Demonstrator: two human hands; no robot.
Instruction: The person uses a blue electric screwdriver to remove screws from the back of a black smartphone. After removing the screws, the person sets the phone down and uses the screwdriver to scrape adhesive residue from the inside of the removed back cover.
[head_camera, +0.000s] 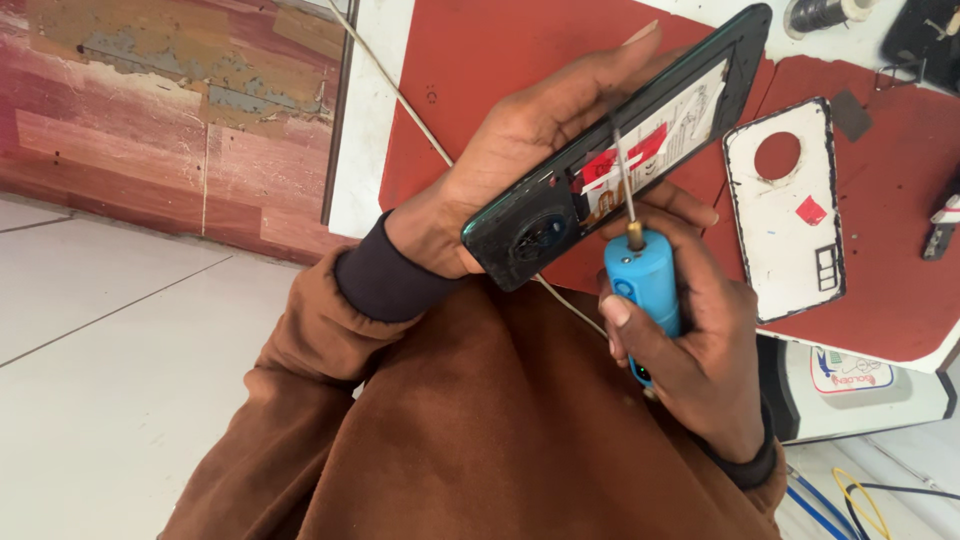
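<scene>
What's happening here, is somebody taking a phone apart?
A person in a brown sweater holds an opened phone, its back cover off, in the left hand. The right hand grips a blue electric screwdriver, its thin bit resting on the phone's exposed inside near the camera end. The removed white back cover lies on a red mat beside them.

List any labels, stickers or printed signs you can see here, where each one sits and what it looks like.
White battery label: inside the opened phone held in the left hand; oblong, with black print.
Red sticker: on that label, beside the screwdriver in the right hand; irregular strip.
Small red sticker: on the white back cover lying on the red mat.
Logo sticker: on the white device below; rounded, red, blue and yellow.
</scene>
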